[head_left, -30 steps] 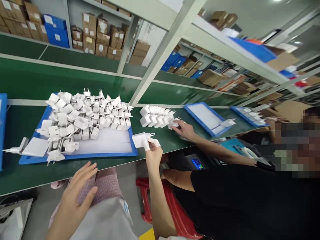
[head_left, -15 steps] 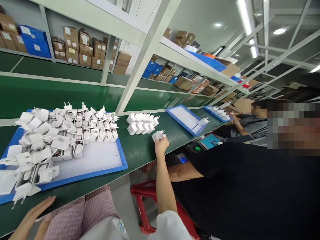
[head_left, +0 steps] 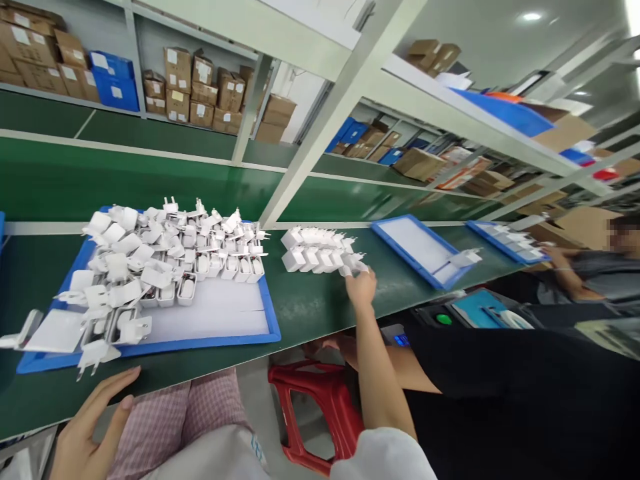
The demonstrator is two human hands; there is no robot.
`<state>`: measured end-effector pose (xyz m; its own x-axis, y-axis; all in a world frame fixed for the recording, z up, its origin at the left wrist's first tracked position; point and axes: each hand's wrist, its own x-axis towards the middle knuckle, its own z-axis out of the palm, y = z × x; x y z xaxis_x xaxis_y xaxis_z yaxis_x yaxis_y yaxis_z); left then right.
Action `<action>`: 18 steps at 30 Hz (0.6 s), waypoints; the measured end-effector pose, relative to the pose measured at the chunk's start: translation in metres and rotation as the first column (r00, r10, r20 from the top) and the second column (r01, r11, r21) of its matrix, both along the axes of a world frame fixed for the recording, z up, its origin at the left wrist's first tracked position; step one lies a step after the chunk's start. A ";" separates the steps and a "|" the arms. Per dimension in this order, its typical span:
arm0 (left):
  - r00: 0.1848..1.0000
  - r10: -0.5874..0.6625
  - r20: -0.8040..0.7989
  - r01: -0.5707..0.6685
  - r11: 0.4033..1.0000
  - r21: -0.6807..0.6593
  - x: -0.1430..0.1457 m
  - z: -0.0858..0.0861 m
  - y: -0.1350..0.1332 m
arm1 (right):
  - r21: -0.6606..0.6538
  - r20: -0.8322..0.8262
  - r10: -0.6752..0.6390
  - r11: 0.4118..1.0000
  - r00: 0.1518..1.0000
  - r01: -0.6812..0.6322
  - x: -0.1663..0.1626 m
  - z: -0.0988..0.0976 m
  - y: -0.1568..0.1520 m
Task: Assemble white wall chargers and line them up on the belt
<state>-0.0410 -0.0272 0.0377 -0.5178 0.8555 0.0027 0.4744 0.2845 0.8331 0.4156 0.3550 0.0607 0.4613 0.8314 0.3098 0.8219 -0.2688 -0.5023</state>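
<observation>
My right hand (head_left: 362,288) reaches far across the bench with its fingers closed on a white plug charger (head_left: 354,265), partly hidden by the fingertips. This charger is at the near right end of two rows of white plug chargers (head_left: 313,259) standing on the green bench; whether it touches them I cannot tell. At the bench's front edge my left hand (head_left: 100,423) is open, thumb and fingers apart, with nothing in it. Just beyond it is a blue-rimmed tray (head_left: 273,320) heaped with loose white plug housings (head_left: 150,250), some open with their insides showing.
Farther right on the bench (head_left: 310,303) lie a blue-rimmed tray (head_left: 410,247) with a few white pieces and another tray (head_left: 505,240). A co-worker's dark sleeve (head_left: 480,373) and arm are close on my right. A red stool (head_left: 320,407) stands below; a shelf post (head_left: 320,127) rises behind.
My right hand has brought the charger up to the end of the rows. The view has swung left, and my left hand shows more fully, still open.
</observation>
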 end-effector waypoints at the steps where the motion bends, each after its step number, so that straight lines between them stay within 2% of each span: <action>1: 1.000 0.002 -0.012 -0.002 1.000 0.000 -0.003 0.002 -0.002 | 0.036 -0.009 0.026 0.999 1.000 -0.025 -0.006 0.006 -0.009; 4: 0.999 0.035 -0.017 -0.034 0.999 0.018 -0.007 0.006 -0.005 | 0.147 -0.040 0.146 0.979 0.988 -0.139 -0.040 0.017 -0.048; 6: 0.998 0.066 0.015 -0.066 0.997 0.029 -0.001 0.009 -0.003 | 0.173 -0.072 0.317 0.938 0.946 -0.302 -0.081 0.015 -0.083; 7: 0.997 0.071 0.039 -0.073 0.997 0.036 0.004 0.010 -0.001 | 0.163 -0.094 0.429 0.897 0.898 -0.411 -0.107 0.011 -0.101; 9: 0.996 0.029 0.087 -0.034 0.998 0.061 0.015 0.014 0.003 | 0.132 -0.145 0.630 0.776 0.763 -0.616 -0.165 0.001 -0.136; 10: 0.994 -0.009 0.110 0.001 0.997 0.077 0.020 0.015 0.004 | 0.114 -0.187 0.728 0.682 0.659 -0.722 -0.194 -0.004 -0.151; 11: 0.990 -0.047 0.130 0.036 0.995 0.090 0.024 0.016 0.004 | 0.100 -0.279 0.806 0.564 0.521 -0.819 -0.223 -0.008 -0.163; 12: 0.986 -0.079 0.147 0.064 0.993 0.101 0.026 0.017 0.002 | 0.092 -0.358 0.833 0.481 0.422 -0.872 -0.249 -0.011 -0.173; 13: 0.982 -0.096 0.162 0.079 0.991 0.109 0.028 0.017 0.000 | 0.084 -0.414 0.832 0.440 0.370 -0.894 -0.272 -0.013 -0.180; 14: 0.979 -0.101 0.177 0.083 0.991 0.109 0.029 0.016 -0.004 | 0.086 -0.461 0.820 0.421 0.339 -0.903 -0.290 -0.014 -0.184; 15: 0.977 -0.094 0.190 0.075 0.992 0.104 0.028 0.015 -0.007 | 0.090 -0.491 0.804 0.429 0.335 -0.899 -0.305 -0.015 -0.186; 18: 0.975 -0.030 0.219 0.015 0.997 0.071 0.024 0.010 -0.016 | 0.089 -0.500 0.760 0.523 0.416 -0.848 -0.329 -0.013 -0.185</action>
<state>-0.0173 -0.0437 0.0477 -0.4927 0.8688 -0.0501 0.2829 0.2143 0.9349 0.0862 0.1704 0.0472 -0.4109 0.9050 0.1102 0.4051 0.2895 -0.8672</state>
